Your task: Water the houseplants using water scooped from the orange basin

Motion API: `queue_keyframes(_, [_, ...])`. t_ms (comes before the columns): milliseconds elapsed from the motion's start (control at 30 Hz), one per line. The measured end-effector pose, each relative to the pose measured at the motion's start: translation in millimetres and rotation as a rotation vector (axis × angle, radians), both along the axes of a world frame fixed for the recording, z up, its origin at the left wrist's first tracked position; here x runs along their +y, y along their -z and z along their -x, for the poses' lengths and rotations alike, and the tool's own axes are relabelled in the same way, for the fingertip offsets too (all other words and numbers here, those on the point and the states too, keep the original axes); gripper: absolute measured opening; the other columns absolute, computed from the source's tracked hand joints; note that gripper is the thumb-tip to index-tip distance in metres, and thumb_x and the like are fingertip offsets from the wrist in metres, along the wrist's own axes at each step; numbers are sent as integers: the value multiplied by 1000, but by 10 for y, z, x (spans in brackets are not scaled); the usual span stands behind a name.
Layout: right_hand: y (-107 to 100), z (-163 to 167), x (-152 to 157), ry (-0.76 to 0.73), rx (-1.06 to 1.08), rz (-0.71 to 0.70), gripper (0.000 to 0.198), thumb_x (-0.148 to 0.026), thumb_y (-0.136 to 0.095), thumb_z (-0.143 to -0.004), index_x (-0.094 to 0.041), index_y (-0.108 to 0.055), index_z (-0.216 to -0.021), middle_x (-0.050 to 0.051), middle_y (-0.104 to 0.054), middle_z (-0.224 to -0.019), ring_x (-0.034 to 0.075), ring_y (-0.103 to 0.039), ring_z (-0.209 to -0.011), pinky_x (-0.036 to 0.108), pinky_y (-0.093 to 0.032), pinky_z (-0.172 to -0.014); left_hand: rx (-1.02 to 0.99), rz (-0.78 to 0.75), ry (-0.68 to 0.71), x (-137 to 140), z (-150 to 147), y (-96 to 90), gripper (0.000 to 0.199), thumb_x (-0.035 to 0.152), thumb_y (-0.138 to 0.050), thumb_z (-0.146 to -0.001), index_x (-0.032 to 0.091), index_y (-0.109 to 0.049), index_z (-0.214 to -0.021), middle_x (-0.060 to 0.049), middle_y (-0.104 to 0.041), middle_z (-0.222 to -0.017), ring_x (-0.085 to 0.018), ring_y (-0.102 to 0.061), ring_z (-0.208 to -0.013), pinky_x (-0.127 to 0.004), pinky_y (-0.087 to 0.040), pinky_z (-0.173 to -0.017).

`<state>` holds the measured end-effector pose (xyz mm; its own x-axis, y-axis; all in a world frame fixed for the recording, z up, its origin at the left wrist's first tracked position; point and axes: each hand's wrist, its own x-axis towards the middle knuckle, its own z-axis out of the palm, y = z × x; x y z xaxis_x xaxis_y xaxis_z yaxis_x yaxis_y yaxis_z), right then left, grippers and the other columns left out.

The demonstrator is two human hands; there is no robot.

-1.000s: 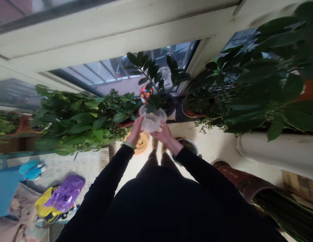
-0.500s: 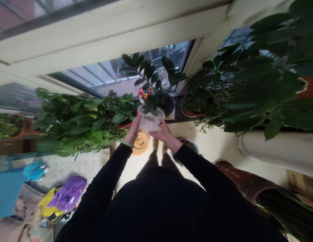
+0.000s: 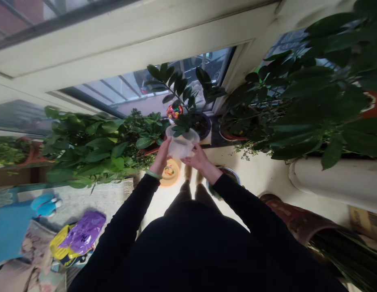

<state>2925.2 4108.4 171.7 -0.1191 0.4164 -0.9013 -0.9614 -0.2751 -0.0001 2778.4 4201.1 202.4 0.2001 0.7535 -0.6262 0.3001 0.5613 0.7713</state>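
Between my two hands is a translucent white plastic bowl [image 3: 180,149], held in front of the window sill. My left hand [image 3: 161,156] grips its left side, and a pale green bangle circles that wrist. On the other side my right hand [image 3: 198,157] holds the bowl with thumb and fingers. Dark leaves of a potted plant [image 3: 184,123] hang over the bowl's far rim and hide part of it. What the bowl contains, if anything, I cannot make out. Below my left hand an orange basin [image 3: 170,173] rests on the floor.
Leafy plants [image 3: 97,146] crowd the sill at left, and a large-leaved plant [image 3: 316,93] spreads at right. A round pot [image 3: 223,174] stands on the floor near my right forearm. A white pipe [image 3: 328,180] runs at right. A purple bag [image 3: 85,233] lies at lower left.
The view has shifted very slightly. Both hands keep hold of the bowl in almost the same place.
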Motion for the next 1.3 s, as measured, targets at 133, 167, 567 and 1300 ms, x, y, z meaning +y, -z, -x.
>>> queue_keyframes(133, [14, -9, 36, 12, -44, -40, 53, -58, -83, -96, -31, -62, -137, 13, -67, -131, 28, -76, -107, 35, -70, -73, -73, -18, -57, -15, -40, -40, 64, 75, -82, -97, 27, -78, -139, -12, -78, -148, -35, -72, -141, -37, -63, -98])
queue_keyframes(167, [19, -13, 48, 17, -46, -46, 54, -58, -83, -96, -32, -61, -137, 13, -67, -132, 27, -76, -108, 34, -70, -73, -88, -18, -68, -14, -51, -46, 61, 73, -82, -98, 26, -77, -138, -12, -79, -148, -34, -73, -141, -36, -63, -99])
queue_keyframes(567, [46, -155, 140, -17, -1, -84, 69, -64, -83, -95, -29, -53, -146, 16, -67, -132, 29, -77, -105, 38, -70, -73, -47, -41, 50, 120, -177, -98, 57, 66, -66, -114, 26, -73, -154, -10, -77, -157, -35, -70, -150, -42, -65, -109])
queue_keyframes(1300, [163, -131, 95, -69, -82, -81, 69, -60, -88, -87, -30, -60, -143, 11, -68, -120, 27, -75, -93, 40, -70, -75, -52, 2, 25, 41, -43, -14, 61, 65, -59, -115, 28, -65, -163, -13, -64, -174, -33, -67, -154, -36, -64, -105])
